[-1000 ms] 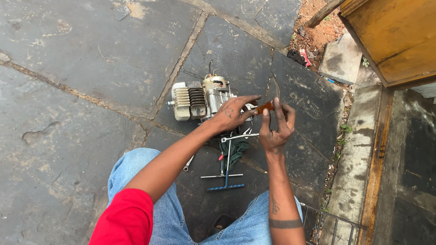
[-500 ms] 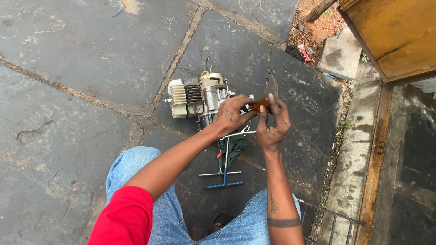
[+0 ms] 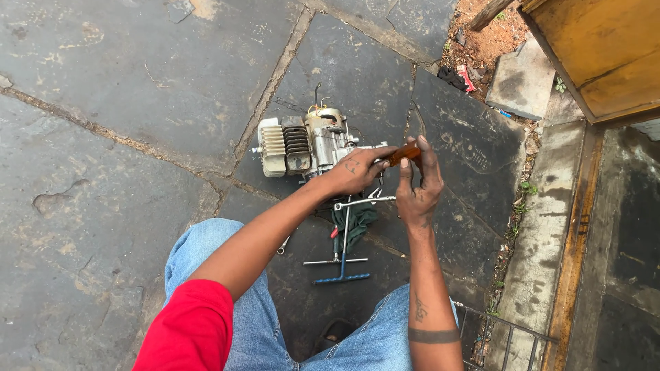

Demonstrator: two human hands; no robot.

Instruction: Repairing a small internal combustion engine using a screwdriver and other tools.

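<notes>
Orange-handled tool (image 3: 404,152) between 2 hands, 1 engine (image 3: 306,143) below.

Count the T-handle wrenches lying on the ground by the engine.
2. A blue-handled T-wrench lies nearest the knees, and a steel T-wrench lies just above it, beside the green rag. More may be hidden under the hands or the rag.

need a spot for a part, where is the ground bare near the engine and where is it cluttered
Bare paving lies left of the engine, beyond the blue-jeaned knee, and right of the right hand. Crowded between the knees: T-handle wrenches and a green rag below both hands.
</notes>
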